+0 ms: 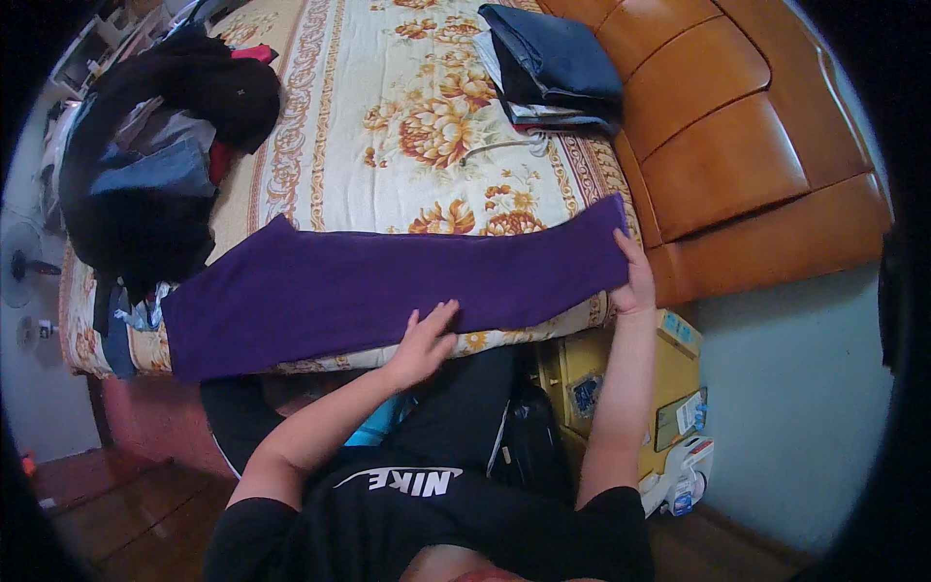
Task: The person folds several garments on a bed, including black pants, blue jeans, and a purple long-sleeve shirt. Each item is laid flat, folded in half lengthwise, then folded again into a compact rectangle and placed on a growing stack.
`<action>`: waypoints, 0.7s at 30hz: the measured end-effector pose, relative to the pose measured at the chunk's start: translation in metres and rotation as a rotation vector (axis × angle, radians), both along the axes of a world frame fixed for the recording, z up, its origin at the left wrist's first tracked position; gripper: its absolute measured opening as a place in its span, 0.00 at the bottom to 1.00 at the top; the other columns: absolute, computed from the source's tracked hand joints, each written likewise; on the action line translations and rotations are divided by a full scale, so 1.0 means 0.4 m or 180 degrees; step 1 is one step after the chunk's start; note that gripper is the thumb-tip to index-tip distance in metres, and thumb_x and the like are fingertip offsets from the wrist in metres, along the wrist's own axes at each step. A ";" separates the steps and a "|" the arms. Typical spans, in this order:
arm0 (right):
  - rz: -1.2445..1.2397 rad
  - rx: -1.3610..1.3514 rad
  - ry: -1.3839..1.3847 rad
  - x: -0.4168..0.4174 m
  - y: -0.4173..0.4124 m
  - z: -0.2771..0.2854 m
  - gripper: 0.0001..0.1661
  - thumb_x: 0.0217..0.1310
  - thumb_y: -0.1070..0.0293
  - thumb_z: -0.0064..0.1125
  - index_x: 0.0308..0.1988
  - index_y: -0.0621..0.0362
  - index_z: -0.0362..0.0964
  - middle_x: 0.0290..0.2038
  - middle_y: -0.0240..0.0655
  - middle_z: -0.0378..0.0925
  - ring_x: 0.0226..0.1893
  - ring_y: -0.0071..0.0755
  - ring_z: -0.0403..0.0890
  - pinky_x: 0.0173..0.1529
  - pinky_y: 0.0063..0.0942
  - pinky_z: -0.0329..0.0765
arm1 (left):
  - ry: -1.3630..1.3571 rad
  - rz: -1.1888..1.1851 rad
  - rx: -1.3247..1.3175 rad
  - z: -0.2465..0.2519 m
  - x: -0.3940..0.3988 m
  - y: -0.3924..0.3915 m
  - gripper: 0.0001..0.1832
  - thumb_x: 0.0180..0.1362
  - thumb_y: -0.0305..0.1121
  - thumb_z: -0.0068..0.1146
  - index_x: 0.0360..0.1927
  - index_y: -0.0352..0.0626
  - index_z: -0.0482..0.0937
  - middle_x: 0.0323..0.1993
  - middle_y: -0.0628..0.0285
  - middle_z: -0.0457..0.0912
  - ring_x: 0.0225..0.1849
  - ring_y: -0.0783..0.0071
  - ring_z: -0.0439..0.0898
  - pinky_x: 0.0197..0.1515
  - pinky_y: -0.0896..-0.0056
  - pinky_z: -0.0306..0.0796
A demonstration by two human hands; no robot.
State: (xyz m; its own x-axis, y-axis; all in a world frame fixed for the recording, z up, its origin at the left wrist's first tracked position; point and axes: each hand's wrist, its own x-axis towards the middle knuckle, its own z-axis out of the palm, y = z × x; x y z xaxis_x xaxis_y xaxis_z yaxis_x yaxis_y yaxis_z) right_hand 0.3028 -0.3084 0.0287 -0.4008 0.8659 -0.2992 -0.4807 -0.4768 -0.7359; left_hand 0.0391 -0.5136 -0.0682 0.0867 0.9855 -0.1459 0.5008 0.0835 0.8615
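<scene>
A pair of purple trousers (364,291), folded lengthwise, lies across the near edge of the bed. Its wide waist end is on the left and the narrow leg end on the right. My right hand (634,280) grips that leg end at the hem, thumb on top; the fingers beneath are hidden. Partway along the near edge, my left hand (425,342) rests on the cloth with its fingers spread, holding nothing.
A floral bedspread (349,160) covers the bed. Heaped dark clothes and denim (160,160) lie at left; a stack of folded clothes (556,65) sits at back right. A brown padded headboard (727,145) borders the right side. A yellow cabinet (662,371) stands below it.
</scene>
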 end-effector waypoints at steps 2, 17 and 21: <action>0.0224 0.0327 -0.0303 -0.152 -0.077 0.073 0.26 0.53 0.69 0.57 0.52 0.64 0.63 0.44 0.39 0.73 0.43 0.33 0.76 0.49 0.29 0.73 | -0.2436 0.0831 -0.0713 0.069 -0.027 0.043 0.35 0.59 0.57 0.37 0.62 0.41 0.57 0.61 0.51 0.60 0.63 0.55 0.59 0.64 0.50 0.47; 0.1362 0.2114 -0.2505 -0.675 -0.446 -0.161 0.23 0.50 0.69 0.55 0.48 0.60 0.65 0.36 0.45 0.73 0.39 0.47 0.74 0.44 0.38 0.71 | -0.2444 0.2759 -0.0854 0.046 -0.363 0.044 0.04 0.53 0.27 0.54 0.33 0.42 0.74 0.28 0.67 0.75 0.28 0.74 0.74 0.34 0.70 0.69; -0.0076 0.3000 -0.3101 -0.584 -0.349 -0.188 0.16 0.52 0.70 0.55 0.44 0.57 0.69 0.36 0.40 0.72 0.41 0.45 0.73 0.46 0.39 0.69 | -0.1046 0.2856 -0.0162 -0.048 -0.413 0.020 0.10 0.50 0.32 0.59 0.32 0.36 0.75 0.27 0.60 0.78 0.28 0.67 0.77 0.33 0.68 0.69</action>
State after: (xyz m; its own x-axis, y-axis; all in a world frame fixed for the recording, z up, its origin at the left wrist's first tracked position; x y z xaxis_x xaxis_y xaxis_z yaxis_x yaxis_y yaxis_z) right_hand 0.0692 -0.4478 -0.0466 -0.3504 0.9011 0.2553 0.4175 0.3943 -0.8187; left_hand -0.1262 -0.5055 -0.0875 -0.6537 0.6976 -0.2935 -0.0345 0.3599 0.9323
